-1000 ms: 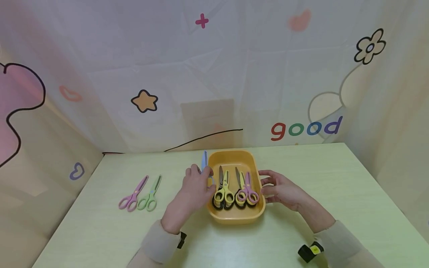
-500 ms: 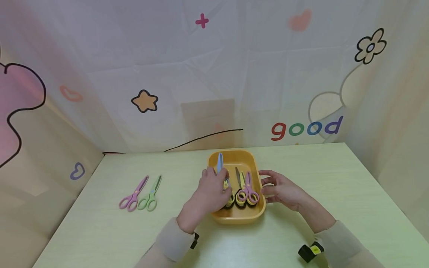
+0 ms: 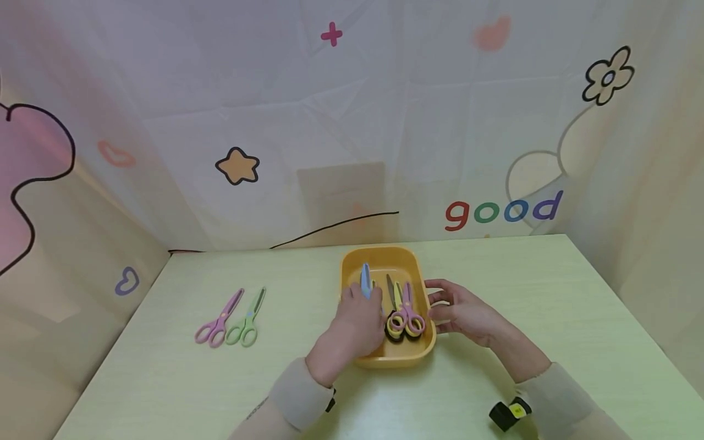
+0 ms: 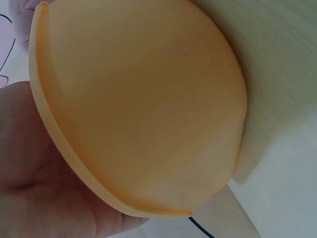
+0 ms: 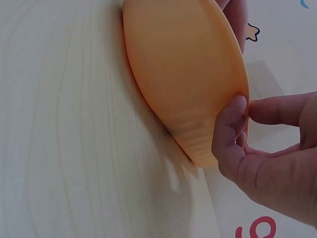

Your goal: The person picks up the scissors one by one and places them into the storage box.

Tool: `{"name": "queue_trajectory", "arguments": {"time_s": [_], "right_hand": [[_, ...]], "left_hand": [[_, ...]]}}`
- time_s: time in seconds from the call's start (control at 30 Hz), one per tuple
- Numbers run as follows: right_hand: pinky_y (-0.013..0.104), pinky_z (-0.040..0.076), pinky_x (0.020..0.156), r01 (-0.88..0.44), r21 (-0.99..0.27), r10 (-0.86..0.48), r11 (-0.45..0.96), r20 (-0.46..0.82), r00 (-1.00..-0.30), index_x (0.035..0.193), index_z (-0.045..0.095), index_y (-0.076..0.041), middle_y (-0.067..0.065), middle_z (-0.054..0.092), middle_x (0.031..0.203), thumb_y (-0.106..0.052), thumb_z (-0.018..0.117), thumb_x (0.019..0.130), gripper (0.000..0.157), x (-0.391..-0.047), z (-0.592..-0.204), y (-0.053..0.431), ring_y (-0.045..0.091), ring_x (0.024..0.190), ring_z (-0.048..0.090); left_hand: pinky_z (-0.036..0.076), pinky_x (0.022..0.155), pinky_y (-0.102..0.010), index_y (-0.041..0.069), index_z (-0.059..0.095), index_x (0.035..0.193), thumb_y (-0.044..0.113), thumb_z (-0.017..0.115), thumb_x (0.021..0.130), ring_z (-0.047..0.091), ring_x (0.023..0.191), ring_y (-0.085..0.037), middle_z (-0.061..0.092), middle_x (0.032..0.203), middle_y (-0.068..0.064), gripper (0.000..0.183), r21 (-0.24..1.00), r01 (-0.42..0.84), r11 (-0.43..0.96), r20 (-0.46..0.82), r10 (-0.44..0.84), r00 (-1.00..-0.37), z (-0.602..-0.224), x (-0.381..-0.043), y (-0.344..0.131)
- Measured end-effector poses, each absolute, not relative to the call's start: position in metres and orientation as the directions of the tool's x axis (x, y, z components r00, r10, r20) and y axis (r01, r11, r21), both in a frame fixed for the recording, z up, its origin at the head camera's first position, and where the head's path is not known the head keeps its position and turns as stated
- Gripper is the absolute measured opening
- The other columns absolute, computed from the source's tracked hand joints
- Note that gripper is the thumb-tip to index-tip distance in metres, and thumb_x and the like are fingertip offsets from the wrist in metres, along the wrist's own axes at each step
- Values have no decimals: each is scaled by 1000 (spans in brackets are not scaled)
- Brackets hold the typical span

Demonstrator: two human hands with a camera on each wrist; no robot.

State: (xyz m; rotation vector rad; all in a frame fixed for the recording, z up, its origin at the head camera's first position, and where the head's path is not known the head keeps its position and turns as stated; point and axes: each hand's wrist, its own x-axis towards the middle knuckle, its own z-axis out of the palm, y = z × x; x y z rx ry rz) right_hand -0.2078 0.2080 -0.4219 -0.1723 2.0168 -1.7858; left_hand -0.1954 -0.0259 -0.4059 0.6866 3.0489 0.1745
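Observation:
My left hand (image 3: pixel 354 321) reaches over the left part of the orange-yellow tray (image 3: pixel 396 362), holding blue scissors (image 3: pixel 365 279). Only their blade shows, pointing away; the handles are hidden under the hand. At the tray's right side my right hand (image 3: pixel 464 315) grips the rim; the right wrist view shows thumb and fingers (image 5: pixel 230 129) on either side of it. Pink scissors (image 3: pixel 407 311) lie in the tray on top of yellow and black-handled ones. The other scissors in the left part are mostly covered by my left hand. The left wrist view is filled by the tray's outer wall (image 4: pixel 143 109).
Left of the tray, pink scissors (image 3: pixel 219 321) and green scissors (image 3: pixel 247 321) lie side by side on the pale wooden table (image 3: pixel 176 379). A printed curtain (image 3: pixel 264 110) hangs right behind the table's back edge.
My left hand has carried the blue scissors rightward from the tray's left edge to over the scissors inside, then lower and nearer. The right hand has stayed at the rim.

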Motion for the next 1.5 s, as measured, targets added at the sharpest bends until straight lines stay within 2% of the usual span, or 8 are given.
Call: {"name": "queue_trajectory", "arguments": {"time_s": [0.2, 0.43, 0.67, 0.93, 1.07, 1.27, 1.5], "right_hand": [[40, 59, 85, 190, -968, -374, 162, -238, -897, 157, 23, 3, 27, 44, 133, 1, 59, 96, 71, -208, -421, 208, 30, 105, 58], [40, 59, 85, 185, -969, -374, 166, -235, -897, 157, 23, 3, 27, 44, 132, 1, 59, 95, 71, -207, -420, 208, 30, 105, 57], [40, 59, 85, 182, -969, -374, 169, -234, -898, 157, 23, 3, 28, 44, 134, 1, 58, 96, 71, -207, -419, 208, 31, 106, 58], [40, 59, 85, 183, -969, -373, 165, -233, -898, 157, 23, 3, 27, 44, 132, 1, 59, 96, 71, -208, -422, 208, 30, 105, 57], [40, 59, 85, 179, -970, -378, 162, -228, -897, 157, 23, 4, 27, 44, 133, 1, 59, 96, 70, -208, -422, 208, 30, 104, 58], [39, 59, 85, 182, -970, -374, 162, -231, -898, 157, 23, 3, 27, 44, 133, 1, 59, 96, 70, -207, -422, 208, 30, 104, 59], [40, 59, 86, 183, -970, -372, 162, -232, -899, 157, 23, 3, 27, 44, 133, 1, 59, 96, 71, -206, -421, 207, 31, 105, 57]], "left_hand": [[53, 81, -43, -1, 53, 134, 23, 64, 98, 52, 99, -36, 50, 113, -29, 44, 98, 399, 912, -28, 404, -915, -406, -192, -21], [53, 82, -41, 2, 55, 128, 25, 72, 89, 53, 97, -34, 53, 109, -26, 47, 16, 373, 928, -95, 372, -923, -410, -191, -16], [54, 76, -38, 4, 57, 120, 31, 72, 91, 55, 93, -31, 55, 103, -23, 43, -72, 372, 925, -96, 365, -926, -412, -189, -13], [53, 86, -40, 6, 60, 123, 40, 64, 99, 59, 100, -32, 59, 108, -21, 42, -140, 401, 905, -59, 397, -916, -411, -185, -15], [51, 91, -43, 7, 61, 128, 43, 61, 101, 59, 107, -32, 60, 114, -20, 44, -121, 426, 896, -20, 427, -904, -412, -184, -19], [49, 90, -45, 10, 61, 131, 43, 61, 102, 56, 109, -32, 58, 122, -17, 43, -96, 483, 870, 48, 489, -871, -413, -186, -26], [46, 94, -49, 12, 61, 127, 37, 61, 103, 52, 114, -34, 56, 126, -17, 35, 40, 520, 853, 114, 513, -851, -415, -191, -38]]}}
